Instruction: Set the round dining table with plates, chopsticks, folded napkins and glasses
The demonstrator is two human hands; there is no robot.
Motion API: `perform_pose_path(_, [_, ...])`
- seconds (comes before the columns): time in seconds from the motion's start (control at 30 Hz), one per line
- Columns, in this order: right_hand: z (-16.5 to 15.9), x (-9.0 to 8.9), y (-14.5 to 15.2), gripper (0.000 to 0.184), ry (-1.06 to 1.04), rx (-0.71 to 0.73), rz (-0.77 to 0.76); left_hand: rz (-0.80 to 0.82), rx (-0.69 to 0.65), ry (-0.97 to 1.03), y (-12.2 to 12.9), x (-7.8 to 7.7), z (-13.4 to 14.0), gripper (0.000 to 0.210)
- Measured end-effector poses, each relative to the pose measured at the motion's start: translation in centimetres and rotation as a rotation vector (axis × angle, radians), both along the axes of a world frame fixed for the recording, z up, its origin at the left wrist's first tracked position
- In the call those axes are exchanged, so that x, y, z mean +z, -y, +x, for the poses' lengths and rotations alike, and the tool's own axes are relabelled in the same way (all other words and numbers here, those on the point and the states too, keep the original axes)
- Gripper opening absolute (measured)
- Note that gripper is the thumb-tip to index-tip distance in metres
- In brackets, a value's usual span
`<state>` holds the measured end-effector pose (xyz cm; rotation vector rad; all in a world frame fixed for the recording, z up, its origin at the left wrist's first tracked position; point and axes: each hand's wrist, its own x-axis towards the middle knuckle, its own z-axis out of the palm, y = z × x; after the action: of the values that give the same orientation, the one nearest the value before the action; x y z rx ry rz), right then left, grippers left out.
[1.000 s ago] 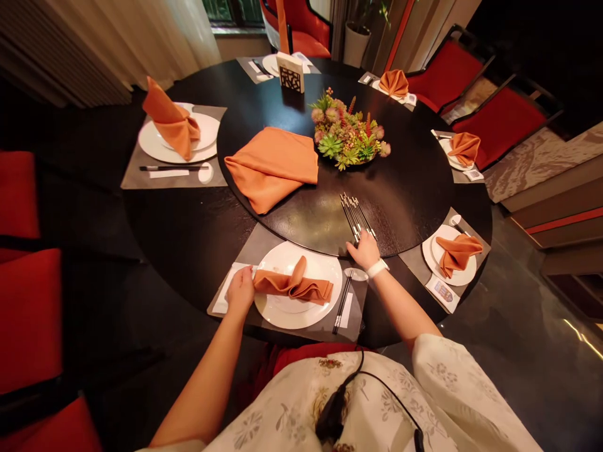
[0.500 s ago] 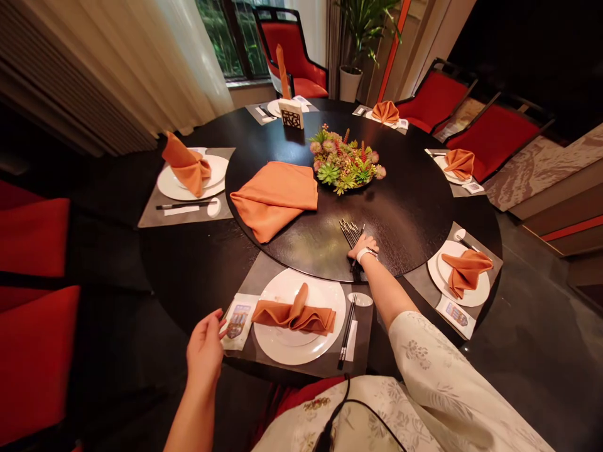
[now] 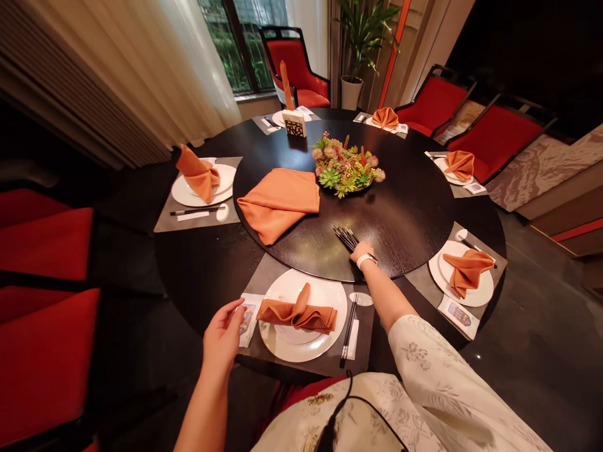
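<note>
My right hand [image 3: 362, 250] is closed around a bundle of black chopsticks [image 3: 347, 237] with light tips, low over the near part of the round turntable [image 3: 405, 232]. My left hand [image 3: 223, 333] is half curled with thumb and forefinger a little apart, holding nothing that I can see. It hovers by a printed white packet [image 3: 247, 319], partly covering it. Beside the packet, a folded orange napkin [image 3: 298, 314] lies on white stacked plates [image 3: 277, 351]. A pair of black chopsticks [image 3: 349, 331] and a small white dish [image 3: 360, 299] are right of the plates.
A loose orange cloth [image 3: 282, 204] and a flower arrangement [image 3: 347, 166] lie on the turntable. Several place settings ring the table, one with a plate [image 3: 475, 295] at right. Red chairs [image 3: 42, 245] stand at left, more at the back and right.
The chopstick bundle is now gathered in my right hand, whose fingers have closed and tilted it leftward. My left hand has moved right and up, nearer the packet. The view has shifted slightly.
</note>
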<state>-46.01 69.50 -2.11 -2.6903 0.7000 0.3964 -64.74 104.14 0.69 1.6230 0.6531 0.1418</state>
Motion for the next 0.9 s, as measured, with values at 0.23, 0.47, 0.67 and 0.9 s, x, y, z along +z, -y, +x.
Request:
perform_pose_path(0.23, [-2.5, 3.2, 0.0, 0.023, -0.006, 0.054, 0.257, -0.034, -0.029, 0.05, 0.5, 3.0, -0.8, 0.058])
perform_pose_path(0.47, [-14.2, 8.1, -1.5, 0.019, -0.151, 0.09, 1.332, -0.189, -0.323, 0.157, 6.8, 8.5, 1.6, 0.055])
perform_pose_path(0.67, [-23.3, 9.9, -4.7, 0.035, -0.346, 0.003, 1.722, -0.346, -0.571, 0.285, 16.5, 9.8, 5.3, 0.048])
perform_pose_path(0.9, [-25.5, 10.1, -4.2, 0.051, -0.105, -0.179, 1.677, -0.401, -0.686, 0.178, 17.0, 9.5, 2.5, 0.049])
